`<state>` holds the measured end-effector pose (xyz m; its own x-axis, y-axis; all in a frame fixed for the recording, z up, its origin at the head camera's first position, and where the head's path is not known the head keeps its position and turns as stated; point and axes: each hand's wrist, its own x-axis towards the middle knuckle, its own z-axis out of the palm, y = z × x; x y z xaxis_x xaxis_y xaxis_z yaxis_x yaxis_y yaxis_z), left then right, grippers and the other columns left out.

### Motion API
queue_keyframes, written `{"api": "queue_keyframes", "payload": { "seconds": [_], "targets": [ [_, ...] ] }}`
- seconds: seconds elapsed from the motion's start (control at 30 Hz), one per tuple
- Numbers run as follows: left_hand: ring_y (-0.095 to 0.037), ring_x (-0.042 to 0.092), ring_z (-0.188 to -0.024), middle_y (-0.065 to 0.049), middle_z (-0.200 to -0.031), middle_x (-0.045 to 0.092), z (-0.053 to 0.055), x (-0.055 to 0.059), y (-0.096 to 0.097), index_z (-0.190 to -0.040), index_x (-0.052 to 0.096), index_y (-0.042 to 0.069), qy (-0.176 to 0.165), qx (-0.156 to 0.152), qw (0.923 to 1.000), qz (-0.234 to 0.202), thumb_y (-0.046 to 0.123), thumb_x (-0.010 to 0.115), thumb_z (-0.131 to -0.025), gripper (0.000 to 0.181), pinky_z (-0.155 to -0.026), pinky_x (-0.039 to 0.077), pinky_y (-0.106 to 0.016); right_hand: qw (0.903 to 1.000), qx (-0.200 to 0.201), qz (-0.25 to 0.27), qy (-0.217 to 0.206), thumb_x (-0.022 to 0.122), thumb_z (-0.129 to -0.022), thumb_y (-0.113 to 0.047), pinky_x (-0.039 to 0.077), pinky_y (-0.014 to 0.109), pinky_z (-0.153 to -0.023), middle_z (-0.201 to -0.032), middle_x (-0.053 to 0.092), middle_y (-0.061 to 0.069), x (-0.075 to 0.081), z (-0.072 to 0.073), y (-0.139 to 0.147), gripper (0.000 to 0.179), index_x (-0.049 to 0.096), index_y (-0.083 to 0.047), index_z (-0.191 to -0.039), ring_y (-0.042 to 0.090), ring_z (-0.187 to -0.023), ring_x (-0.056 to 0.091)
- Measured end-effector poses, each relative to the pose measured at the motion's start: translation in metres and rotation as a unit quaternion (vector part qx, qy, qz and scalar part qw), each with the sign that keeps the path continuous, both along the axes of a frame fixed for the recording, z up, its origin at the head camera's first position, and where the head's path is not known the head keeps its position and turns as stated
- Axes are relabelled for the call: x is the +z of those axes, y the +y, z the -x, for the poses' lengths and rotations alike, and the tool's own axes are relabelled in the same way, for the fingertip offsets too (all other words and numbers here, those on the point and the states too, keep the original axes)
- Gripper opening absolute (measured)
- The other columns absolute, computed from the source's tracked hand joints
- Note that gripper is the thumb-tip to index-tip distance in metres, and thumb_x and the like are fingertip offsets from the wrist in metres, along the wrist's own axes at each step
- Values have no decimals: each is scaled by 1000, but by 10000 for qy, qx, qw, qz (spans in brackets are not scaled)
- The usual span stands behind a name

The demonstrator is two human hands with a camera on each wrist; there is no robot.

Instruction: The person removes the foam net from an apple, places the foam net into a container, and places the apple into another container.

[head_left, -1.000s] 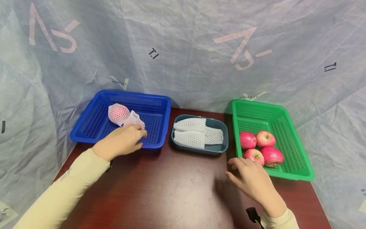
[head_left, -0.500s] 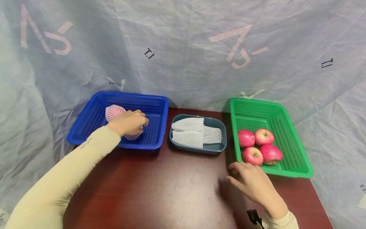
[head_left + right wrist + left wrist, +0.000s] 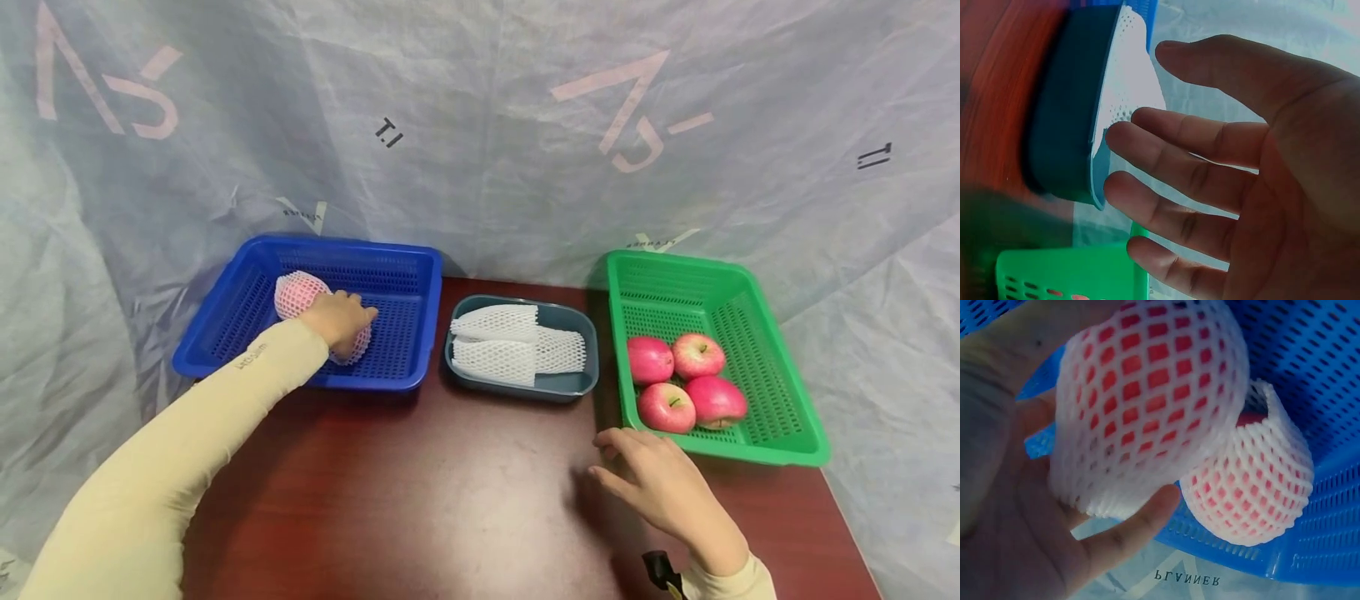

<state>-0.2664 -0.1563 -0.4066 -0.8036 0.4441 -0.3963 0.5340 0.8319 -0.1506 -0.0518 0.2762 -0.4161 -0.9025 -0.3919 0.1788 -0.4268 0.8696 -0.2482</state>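
My left hand reaches into the blue basket and holds an apple in a white foam net, its fingers and thumb around the fruit in the left wrist view. Beside it in the basket lies a second netted apple, its red top showing through the net's open end. My right hand holds nothing; it hovers over the table in front of the green basket, fingers relaxed and spread apart. Several bare red apples sit in the green basket's near left part.
Between the baskets stands a dark teal tray with white foam nets lying in it. All three containers are on a brown-red table. A grey printed cloth hangs behind them.
My left hand has moved from the front of the blue basket onto the nearer netted apple and its fingers have gone around it. The right hand stays almost in place.
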Motion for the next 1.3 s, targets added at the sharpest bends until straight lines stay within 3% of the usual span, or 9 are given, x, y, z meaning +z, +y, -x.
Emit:
{"api": "queue_keyframes", "payload": {
  "seconds": [0.13,0.27,0.43,0.6,0.73,1.0,1.13,1.3],
  "targets": [
    [-47,55,-112,-27,-124,58,3,-2,-1,-141,49,4,-106,214,9983,523,16,93,-65,89,-80,52,-57,10000,54,59,10,81,-80,-28,49,38,-71,-86,64,-12,0,0,-3,29,69,-16,-103,5,-80,61],
    [-45,58,-107,-24,-116,62,6,-7,-6,-138,50,6,-108,186,9975,670,22,97,-59,94,-75,54,-54,10000,64,31,-14,82,-81,-29,50,39,-72,-89,66,-10,0,-1,-4,29,69,-15,-103,8,-82,63],
    [-46,61,-101,-23,-109,64,7,-6,-17,-131,54,3,81,25,9995,294,22,91,-59,83,-74,55,-54,9999,-2,-15,-143,81,-82,-30,51,40,-74,-94,67,-9,1,-2,-1,28,69,-16,-104,11,-85,64],
    [-45,63,-95,-23,-105,65,1,8,-27,-126,55,3,300,82,9983,-494,33,88,-61,78,-73,53,-58,9998,-29,57,-206,80,-83,-31,50,41,-74,-93,67,-11,1,-2,0,26,69,-18,-104,9,-85,64],
    [-40,63,-92,-19,-102,63,-13,27,-30,-129,53,9,490,295,9927,-1058,39,89,-62,82,-70,52,-59,9996,19,153,-226,80,-84,-31,50,38,-73,-90,66,-14,-1,-1,0,26,70,-17,-104,5,-83,64],
    [-41,62,-97,-19,-107,63,-54,54,-25,-134,52,12,1077,86,9796,-1696,45,86,-62,86,-71,51,-61,9992,177,350,-124,80,-83,-30,50,33,-70,-86,64,-15,-6,-1,-4,25,69,-18,-103,3,-80,62],
    [-31,63,-93,-13,-108,64,-71,60,-23,-136,50,19,935,107,9700,-2242,49,84,-65,84,-69,52,-55,9989,225,393,-85,80,-83,-29,49,33,-70,-85,63,-16,-6,-1,-5,25,68,-19,-102,3,-79,62],
    [-16,61,-87,0,-105,64,-86,63,-19,-135,50,25,597,60,9515,-3016,47,85,-65,81,-71,52,-41,9989,251,398,-34,80,-83,-29,49,33,-69,-85,63,-16,-7,-1,-6,25,68,-19,-103,3,-79,61]
  ]
}}
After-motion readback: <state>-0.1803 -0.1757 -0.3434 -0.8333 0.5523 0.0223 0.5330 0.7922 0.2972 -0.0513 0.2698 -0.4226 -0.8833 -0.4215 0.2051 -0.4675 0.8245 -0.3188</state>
